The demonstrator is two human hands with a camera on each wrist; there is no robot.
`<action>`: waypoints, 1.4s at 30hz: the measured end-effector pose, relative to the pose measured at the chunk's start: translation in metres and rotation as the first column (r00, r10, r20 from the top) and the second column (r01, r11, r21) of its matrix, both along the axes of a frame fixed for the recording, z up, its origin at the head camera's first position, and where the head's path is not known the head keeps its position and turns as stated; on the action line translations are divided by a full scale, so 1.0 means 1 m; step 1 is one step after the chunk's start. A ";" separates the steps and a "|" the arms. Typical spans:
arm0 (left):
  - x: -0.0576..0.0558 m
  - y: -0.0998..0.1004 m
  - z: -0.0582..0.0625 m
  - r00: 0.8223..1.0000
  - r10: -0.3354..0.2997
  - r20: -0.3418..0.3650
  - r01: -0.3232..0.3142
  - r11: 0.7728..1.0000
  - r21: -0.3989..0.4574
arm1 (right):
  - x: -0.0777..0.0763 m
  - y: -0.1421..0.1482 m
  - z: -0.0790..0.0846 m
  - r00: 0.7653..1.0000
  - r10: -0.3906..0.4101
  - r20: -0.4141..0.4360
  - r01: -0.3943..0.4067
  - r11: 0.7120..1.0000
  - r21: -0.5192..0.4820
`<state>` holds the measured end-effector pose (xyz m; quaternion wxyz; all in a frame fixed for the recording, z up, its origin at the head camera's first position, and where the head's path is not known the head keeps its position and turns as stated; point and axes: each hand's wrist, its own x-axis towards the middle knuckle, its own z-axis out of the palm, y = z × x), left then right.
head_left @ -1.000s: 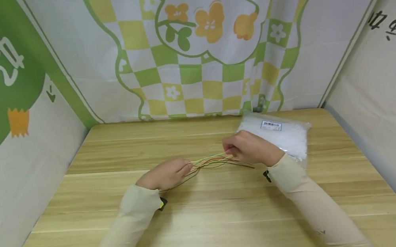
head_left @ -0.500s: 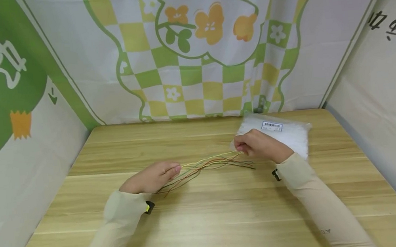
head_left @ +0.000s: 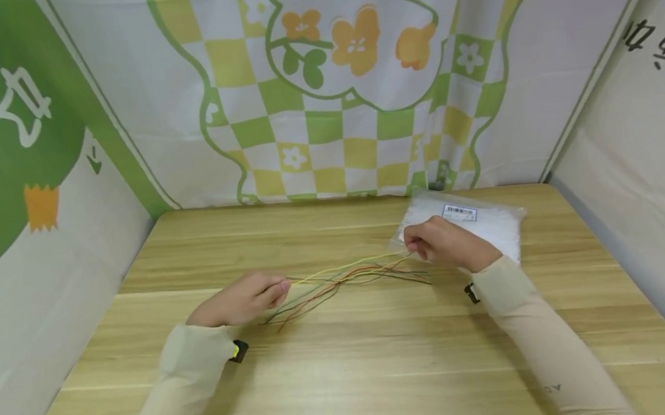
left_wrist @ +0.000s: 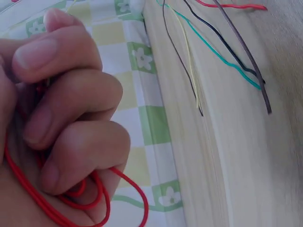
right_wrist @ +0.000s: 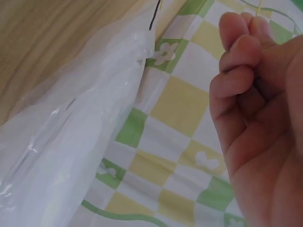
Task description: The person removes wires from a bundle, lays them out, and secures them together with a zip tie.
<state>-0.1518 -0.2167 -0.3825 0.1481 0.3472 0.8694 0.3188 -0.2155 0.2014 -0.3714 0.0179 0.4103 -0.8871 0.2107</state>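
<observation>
My left hand (head_left: 239, 300) pinches one end of a thin yellow wire (head_left: 344, 266) between thumb and forefinger. Its other fingers curl round a looped red wire (left_wrist: 145, 203), seen in the left wrist view. At the right, my right hand (head_left: 447, 244) pinches the yellow wire's other end, so it stretches nearly straight between both hands. Beneath it, several loose wires (head_left: 340, 283) in red, green, black, brown and yellow cross on the tabletop. In the right wrist view, a short bit of yellow shows above the fingertips; the right palm holds nothing visible.
A clear plastic bag (head_left: 492, 219) of white contents with a barcode label lies at the back right, partly under my right hand. The wooden table (head_left: 373, 377) ends at a checked curtain (head_left: 327, 148), with fabric walls at both sides.
My hands have moved apart, the left one leftward and the right one rightward, drawing the yellow wire out between them. More of the loose wires' left ends now shows.
</observation>
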 end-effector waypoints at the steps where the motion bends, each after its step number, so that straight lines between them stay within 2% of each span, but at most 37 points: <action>1: 0.000 0.000 0.000 1.000 0.001 0.001 -0.001 1.000 -0.001 | -0.001 0.000 -0.002 1.000 0.001 -0.004 -0.001 1.000 0.010; 6: 0.000 0.000 -0.002 0.998 0.069 0.005 -0.069 0.998 -0.011 | 0.000 -0.001 -0.005 1.000 -0.002 -0.020 0.003 0.999 0.052; 8: 0.000 -0.002 -0.003 0.995 0.094 -0.017 -0.094 0.995 -0.016 | 0.000 -0.003 -0.003 0.999 0.006 -0.031 -0.005 0.998 0.056; 12: 0.000 -0.004 -0.006 0.986 0.123 -0.110 -0.129 0.991 -0.045 | 0.001 -0.004 -0.002 0.999 0.012 -0.036 -0.010 0.999 0.054; 17: 0.000 -0.007 -0.009 0.957 0.130 -0.260 -0.159 0.983 -0.094 | 0.001 -0.006 -0.004 0.997 0.031 -0.064 -0.028 0.999 0.039; 21: -0.001 -0.009 -0.012 0.939 0.127 -0.318 -0.166 0.981 -0.098 | 0.000 -0.006 -0.007 0.994 0.053 -0.097 -0.051 0.998 0.025; 24: -0.001 -0.010 -0.015 0.935 0.109 -0.337 -0.147 0.985 -0.088 | 0.000 -0.006 -0.009 0.992 0.066 -0.106 -0.065 0.998 0.014; 31: -0.001 -0.011 -0.019 0.938 0.067 -0.339 -0.106 0.990 -0.096 | 0.003 -0.004 -0.011 0.987 0.085 -0.135 -0.089 0.996 -0.022; 35: -0.002 -0.009 -0.018 0.946 0.062 -0.318 -0.104 0.988 -0.116 | 0.003 -0.002 -0.015 0.990 0.085 -0.116 -0.091 0.995 -0.041; 38: -0.002 -0.008 -0.018 0.958 0.073 -0.277 -0.117 0.982 -0.145 | 0.002 -0.002 -0.017 0.994 0.070 -0.089 -0.073 0.997 -0.030; 42: -0.001 -0.007 -0.016 0.972 0.119 -0.202 -0.157 0.971 -0.180 | 0.001 -0.005 -0.016 0.998 0.040 -0.052 -0.040 0.999 0.003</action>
